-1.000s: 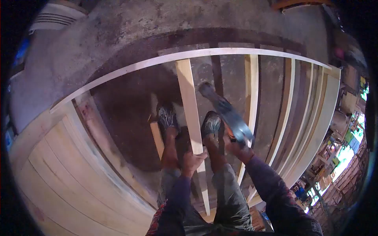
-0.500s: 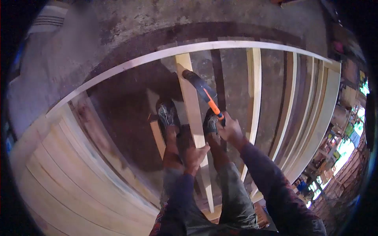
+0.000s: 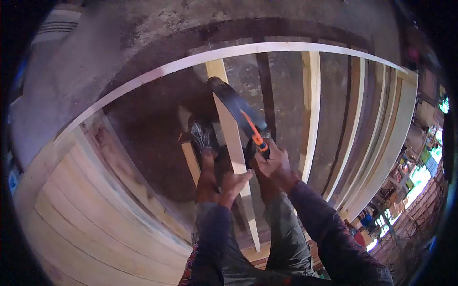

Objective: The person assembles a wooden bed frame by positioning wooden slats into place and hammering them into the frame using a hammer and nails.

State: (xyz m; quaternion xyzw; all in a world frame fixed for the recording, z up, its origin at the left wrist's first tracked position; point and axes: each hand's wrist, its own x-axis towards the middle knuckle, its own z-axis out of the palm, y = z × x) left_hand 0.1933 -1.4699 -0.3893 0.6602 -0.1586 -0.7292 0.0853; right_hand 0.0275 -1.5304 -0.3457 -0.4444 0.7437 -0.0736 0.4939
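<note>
My right hand (image 3: 273, 161) is closed round the orange and black handle of a claw hammer (image 3: 256, 134). The hammer's dark head, smeared by motion, covers part of a pale wooden slat (image 3: 231, 131) near its far end. My left hand (image 3: 232, 185) grips that slat partway along, with the fingers wrapped over its edge. The slat runs between the long curved-looking rail (image 3: 260, 47) of a wooden frame and the near side between my legs. Whether the hammer touches the slat cannot be told.
More upright slats (image 3: 312, 90) cross the frame on the right. Joined boards (image 3: 81, 195) form a panel on the left. A short wood piece (image 3: 191, 161) lies beside my shoe (image 3: 201, 136) on the concrete floor (image 3: 157, 28). Clutter fills the far right.
The hammer head has shifted up and to the left and now blurs over the slat. My right hand has moved slightly left. My left hand keeps hold of the slat.
</note>
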